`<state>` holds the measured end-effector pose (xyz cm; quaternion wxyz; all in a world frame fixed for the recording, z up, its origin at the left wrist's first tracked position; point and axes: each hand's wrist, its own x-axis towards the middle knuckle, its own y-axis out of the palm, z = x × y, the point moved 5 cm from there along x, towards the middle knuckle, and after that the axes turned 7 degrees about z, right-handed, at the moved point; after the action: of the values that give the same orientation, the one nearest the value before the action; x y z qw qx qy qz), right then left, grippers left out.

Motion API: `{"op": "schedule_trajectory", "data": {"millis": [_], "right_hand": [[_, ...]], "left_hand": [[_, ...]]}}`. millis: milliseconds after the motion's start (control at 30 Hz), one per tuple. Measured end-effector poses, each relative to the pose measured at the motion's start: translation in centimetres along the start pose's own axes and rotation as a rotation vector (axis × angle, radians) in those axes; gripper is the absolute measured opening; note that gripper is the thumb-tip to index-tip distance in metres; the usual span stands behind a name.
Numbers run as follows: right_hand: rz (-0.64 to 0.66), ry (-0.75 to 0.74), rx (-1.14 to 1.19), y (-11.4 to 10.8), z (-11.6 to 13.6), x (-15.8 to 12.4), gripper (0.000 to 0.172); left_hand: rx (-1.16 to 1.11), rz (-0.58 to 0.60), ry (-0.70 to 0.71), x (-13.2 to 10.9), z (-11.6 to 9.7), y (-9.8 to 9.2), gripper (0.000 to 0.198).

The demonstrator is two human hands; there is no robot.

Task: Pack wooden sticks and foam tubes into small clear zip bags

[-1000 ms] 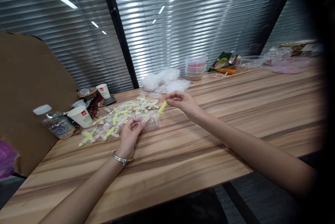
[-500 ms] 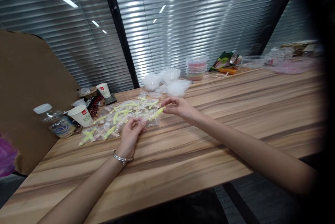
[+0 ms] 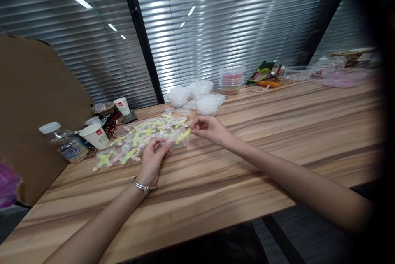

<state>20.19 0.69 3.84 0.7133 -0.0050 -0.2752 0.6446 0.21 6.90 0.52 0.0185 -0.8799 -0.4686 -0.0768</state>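
My left hand, with a silver bangle at its wrist, has its thumb and fingers closed on a small clear plastic bag. A slim, bright yellow piece lies at the bag's right end; its exact kind is too small to make out. My right hand pinches the outer tip of that yellow piece between thumb and finger. Whether the tip is inside or outside the plastic, I cannot tell. Left of and behind my hands, several clear bags with similar yellow and pale pink pieces lie spread on the wooden table.
Paper cups and a lidded plastic jar stand at the left, by a cardboard panel. Behind the bags are whitish translucent bundles and stacked tubs. Back right holds a green packet and pink plastic.
My right hand has shifted slightly left, and its fingers have closed in on the yellow piece's tip. My left hand has stayed almost in place with the bag.
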Motion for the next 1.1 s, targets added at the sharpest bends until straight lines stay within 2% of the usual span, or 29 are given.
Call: {"op": "schedule_trajectory", "data": {"millis": [167,300,500,600,767,1100], "right_hand": [[0.022,-0.039,-0.059,0.1,0.1,0.0,0.014],[0.087,-0.072,-0.171,0.6,0.4,-0.3,0.027],[0.089,-0.115,-0.343,0.8,1.1,-0.8,0.016],[0.174,-0.085,-0.291,1.1,0.5,-0.8,0.017],[0.478,0.119,-0.144,2.6,-1.4,-1.3,0.023],[0.45,0.204,0.192,2.2,-0.9,-1.2,0.023]], "left_hand": [[0.004,0.014,0.008,-0.1,-0.1,0.1,0.029],[-0.009,0.003,0.004,0.0,0.0,0.1,0.027],[-0.03,0.003,-0.01,0.0,-0.1,0.1,0.028],[-0.012,0.003,-0.008,-0.1,-0.2,0.1,0.029],[0.016,-0.005,-0.005,-0.1,-0.3,0.1,0.028],[0.02,0.008,-0.006,-0.1,-0.3,0.2,0.031]]}}
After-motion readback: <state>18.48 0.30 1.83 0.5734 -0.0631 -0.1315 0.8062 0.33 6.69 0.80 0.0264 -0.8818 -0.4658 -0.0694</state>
